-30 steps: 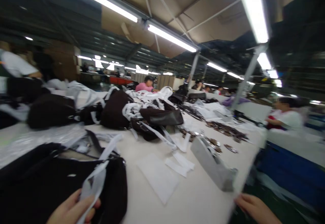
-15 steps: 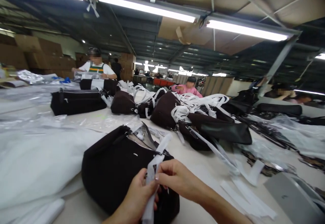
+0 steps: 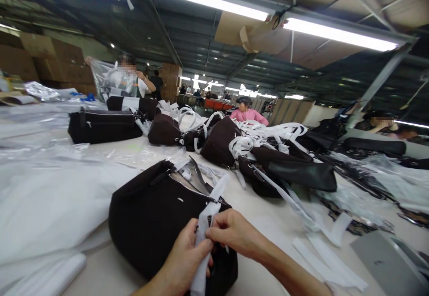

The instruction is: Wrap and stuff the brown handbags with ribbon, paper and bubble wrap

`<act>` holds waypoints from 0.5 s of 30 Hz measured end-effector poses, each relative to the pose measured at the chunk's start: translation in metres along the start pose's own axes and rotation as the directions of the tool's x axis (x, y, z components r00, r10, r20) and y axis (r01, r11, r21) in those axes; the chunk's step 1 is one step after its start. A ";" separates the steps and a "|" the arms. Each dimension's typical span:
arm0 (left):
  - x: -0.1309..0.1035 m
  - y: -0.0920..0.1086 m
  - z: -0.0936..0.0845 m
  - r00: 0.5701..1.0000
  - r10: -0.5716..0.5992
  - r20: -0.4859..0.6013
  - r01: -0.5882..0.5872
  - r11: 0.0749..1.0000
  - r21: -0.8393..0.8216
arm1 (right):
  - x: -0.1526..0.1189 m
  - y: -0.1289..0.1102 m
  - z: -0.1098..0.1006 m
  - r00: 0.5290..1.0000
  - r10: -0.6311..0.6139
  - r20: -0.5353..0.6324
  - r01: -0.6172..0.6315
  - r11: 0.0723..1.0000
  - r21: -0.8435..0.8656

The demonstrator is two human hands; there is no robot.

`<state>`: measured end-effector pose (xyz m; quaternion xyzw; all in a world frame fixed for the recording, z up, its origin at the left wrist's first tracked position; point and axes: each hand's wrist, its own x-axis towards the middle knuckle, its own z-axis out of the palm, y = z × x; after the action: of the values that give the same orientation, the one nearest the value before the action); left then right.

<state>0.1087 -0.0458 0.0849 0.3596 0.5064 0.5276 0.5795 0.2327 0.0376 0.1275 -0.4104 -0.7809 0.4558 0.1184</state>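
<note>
A black handbag (image 3: 150,220) lies on the table in front of me, its top partly open with clear plastic and a grey strap showing. A strip of white wrapping tissue (image 3: 219,188) runs down its right end, around a strap or hardware. My left hand (image 3: 189,253) is closed on the strip from the left, thumb on top. My right hand (image 3: 231,233) pinches the same strip just above that thumb. A small dark metal piece shows through the wrapping between the hands. The exact part under the fingers is hidden.
Several dark bags (image 3: 221,141) with white-wrapped straps are heaped across the table's middle. White sheets (image 3: 50,197) lie at left, loose white strips (image 3: 321,260) and a grey box (image 3: 385,260) at right. A person with a clear plastic bag (image 3: 107,79) and one in pink (image 3: 250,115) are beyond.
My hands stay on the wrapped strip with nearly the same grip. The view has shifted slightly. Across the table, a person has raised a clear plastic bag.
</note>
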 end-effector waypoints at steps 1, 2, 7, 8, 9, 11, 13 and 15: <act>-0.001 0.001 0.001 1.000 -0.002 -0.001 0.002 1.000 -0.017 | -0.001 0.001 0.001 1.000 0.002 -0.015 -0.002 1.000 -0.003; -0.002 0.003 0.001 1.000 -0.009 -0.007 0.009 0.999 -0.034 | -0.001 0.002 0.001 1.000 0.002 -0.025 -0.002 1.000 0.003; -0.003 0.014 -0.001 0.998 -0.056 -0.028 0.051 0.990 -0.128 | -0.009 -0.003 -0.006 0.996 -0.056 0.069 0.037 0.966 0.256; -0.002 0.016 -0.002 0.998 -0.063 -0.015 0.060 0.988 -0.139 | -0.011 -0.004 -0.009 0.993 -0.053 0.103 0.017 0.946 0.324; -0.001 0.017 -0.004 0.997 -0.071 -0.002 0.070 0.987 -0.148 | -0.013 -0.004 -0.012 0.991 -0.037 0.128 -0.014 0.925 0.379; 0.002 0.020 -0.007 0.994 -0.104 0.026 0.106 0.981 -0.162 | -0.015 -0.002 -0.015 0.992 0.013 0.123 -0.065 0.902 0.426; 0.003 0.023 -0.009 0.987 -0.154 0.044 0.159 0.973 -0.167 | -0.015 0.003 -0.015 0.996 0.042 0.073 -0.069 0.904 0.422; 0.003 0.028 -0.010 0.979 -0.198 0.042 0.202 0.964 -0.170 | -0.014 0.008 -0.012 0.999 0.034 0.021 -0.039 0.912 0.407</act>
<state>0.0921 -0.0389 0.1083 0.2613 0.4853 0.5039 0.6651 0.2529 0.0366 0.1307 -0.3880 -0.6618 0.6135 0.1873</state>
